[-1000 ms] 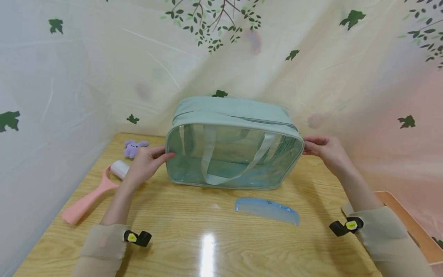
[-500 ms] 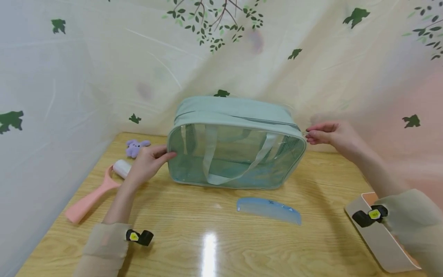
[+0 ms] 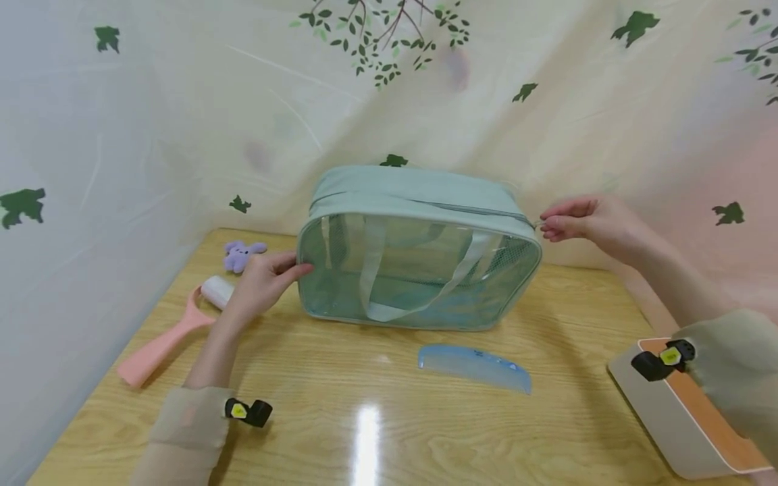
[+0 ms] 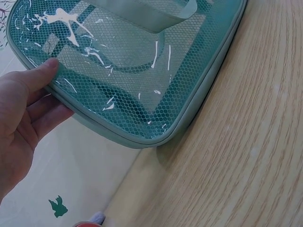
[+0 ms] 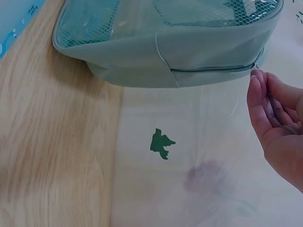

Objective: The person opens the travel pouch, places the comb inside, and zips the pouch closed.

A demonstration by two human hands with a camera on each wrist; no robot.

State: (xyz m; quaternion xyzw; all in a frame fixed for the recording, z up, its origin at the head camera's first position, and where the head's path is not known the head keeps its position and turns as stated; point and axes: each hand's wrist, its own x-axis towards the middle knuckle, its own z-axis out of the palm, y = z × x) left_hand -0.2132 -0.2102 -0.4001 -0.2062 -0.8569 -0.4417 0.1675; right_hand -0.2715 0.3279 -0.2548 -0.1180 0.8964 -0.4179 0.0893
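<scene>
A pale green bag (image 3: 401,263) with a clear front, mesh panels and a strap handle stands on the table. My left hand (image 3: 264,280) grips its left side edge, thumb on the clear front and fingers behind, as the left wrist view also shows with the bag's corner (image 4: 156,132). At the upper right corner, my right hand (image 3: 586,223) pinches the small zipper pull (image 5: 256,65). In the right wrist view the zipper (image 5: 213,70) runs along the bag's side up to those fingertips. Along the top, the zipper seam shows a narrow gap.
A blue comb (image 3: 474,368) lies in front of the bag. To the left are a pink-handled lint roller (image 3: 170,337) and a small purple plush toy (image 3: 242,256). A white and orange box (image 3: 668,418) stands at the right, partly under the right sleeve. A patterned curtain (image 3: 273,101) hangs behind.
My right hand has moved up from the bag's right side to its upper corner, drawing the zipper pull along. My left hand keeps its grip on the left edge.
</scene>
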